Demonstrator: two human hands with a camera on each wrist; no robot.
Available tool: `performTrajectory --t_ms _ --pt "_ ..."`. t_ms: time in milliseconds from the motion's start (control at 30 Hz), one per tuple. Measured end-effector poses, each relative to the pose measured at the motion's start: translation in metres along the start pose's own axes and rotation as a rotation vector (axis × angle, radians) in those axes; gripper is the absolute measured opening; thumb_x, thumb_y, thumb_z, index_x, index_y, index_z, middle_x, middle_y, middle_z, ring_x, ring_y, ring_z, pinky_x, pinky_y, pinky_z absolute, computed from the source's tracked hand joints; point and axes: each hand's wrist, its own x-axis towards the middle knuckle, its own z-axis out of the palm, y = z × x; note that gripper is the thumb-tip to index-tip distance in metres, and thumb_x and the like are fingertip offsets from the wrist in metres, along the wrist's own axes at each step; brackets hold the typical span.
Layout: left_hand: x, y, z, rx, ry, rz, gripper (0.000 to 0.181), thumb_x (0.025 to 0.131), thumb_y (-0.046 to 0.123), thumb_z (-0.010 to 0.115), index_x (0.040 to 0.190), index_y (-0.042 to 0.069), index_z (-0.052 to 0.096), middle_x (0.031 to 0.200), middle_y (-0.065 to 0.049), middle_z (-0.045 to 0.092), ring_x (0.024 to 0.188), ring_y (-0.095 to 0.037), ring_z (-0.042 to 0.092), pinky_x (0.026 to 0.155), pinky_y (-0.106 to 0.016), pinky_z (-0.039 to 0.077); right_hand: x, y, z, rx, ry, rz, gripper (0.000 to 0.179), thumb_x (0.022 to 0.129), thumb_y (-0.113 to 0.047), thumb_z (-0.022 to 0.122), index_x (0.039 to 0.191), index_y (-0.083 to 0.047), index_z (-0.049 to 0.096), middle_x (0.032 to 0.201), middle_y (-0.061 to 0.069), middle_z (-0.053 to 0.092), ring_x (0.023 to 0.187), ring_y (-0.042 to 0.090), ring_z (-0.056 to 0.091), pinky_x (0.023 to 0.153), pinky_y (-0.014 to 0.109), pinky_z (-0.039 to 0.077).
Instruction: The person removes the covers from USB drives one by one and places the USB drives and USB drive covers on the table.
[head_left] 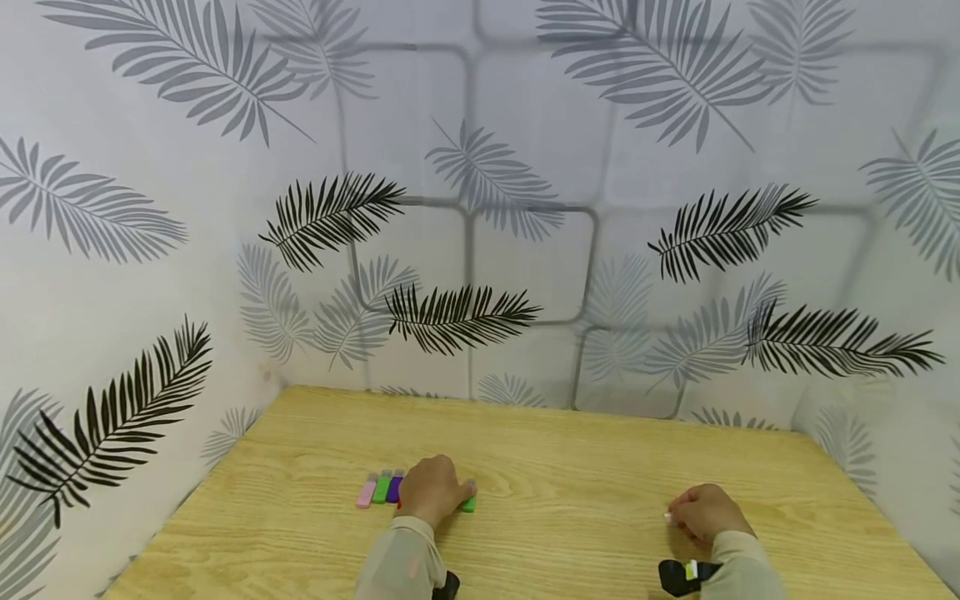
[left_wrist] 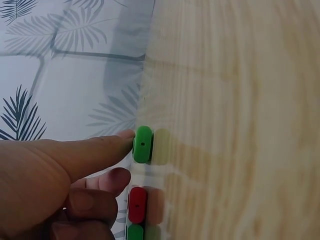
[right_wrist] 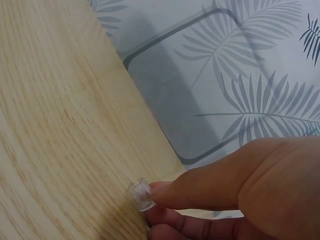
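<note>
My left hand [head_left: 431, 492] reaches over a row of small flat coloured sticks, which look like USB sticks with clear ends. Its thumb [left_wrist: 100, 150] lies straight out, with the tip at the upper end of the right-hand green stick [left_wrist: 143, 145]. Other fingers hang loosely bent beside a red stick [left_wrist: 137, 205], which the hand mostly hides in the head view. To the left lie a pink stick [head_left: 365, 493], another green stick [head_left: 382, 488] and a purple stick [head_left: 394, 488]. Off to the right, my right hand [head_left: 708, 512] pinches a small clear cap [right_wrist: 140, 194] between thumb and fingertips, low over the table.
The wood-grain table [head_left: 555, 467] meets a wall [head_left: 525, 250] covered with leaf patterns at its back edge. Another patterned wall [head_left: 112, 333] runs along the left side. A black wrist-worn device [head_left: 682, 577] sits at the right sleeve.
</note>
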Motion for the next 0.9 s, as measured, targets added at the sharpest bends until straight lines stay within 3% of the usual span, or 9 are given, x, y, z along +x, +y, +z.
performTrajectory --t_ms 167,433,900 --pt "0.0004 0.0001 0.0 0.004 0.015 0.007 0.062 0.082 0.037 0.077 0.049 0.016 0.028 0.048 0.007 0.014 0.044 -0.01 0.016 0.041 -0.025 0.018 -0.0001 0.0009 0.0 -0.011 0.012 -0.01 0.012 0.087 -0.006 0.055 0.085 0.002 0.064 0.064 0.003 0.054 0.053 0.013 0.045 0.049 0.025 0.039" --pt "0.0013 -0.0006 0.0011 0.009 0.02 0.009 0.061 0.081 0.036 0.077 0.05 0.016 0.028 0.049 0.007 0.014 0.044 -0.01 0.016 0.041 -0.025 0.018 -0.0015 -0.0001 0.0009 0.0 0.021 0.003 0.008 0.078 -0.009 0.068 0.077 -0.002 0.063 0.058 0.001 0.052 0.046 0.011 0.04 0.046 0.024 0.035" --pt "0.0021 -0.0021 0.0013 0.004 0.008 0.009 0.06 0.082 0.034 0.077 0.051 0.017 0.029 0.05 0.006 0.016 0.045 -0.01 0.017 0.041 -0.025 0.018 0.0007 0.0026 0.0022 -0.008 0.03 0.004 0.007 0.078 -0.01 0.065 0.079 -0.004 0.063 0.058 0.002 0.053 0.046 0.011 0.041 0.045 0.025 0.036"
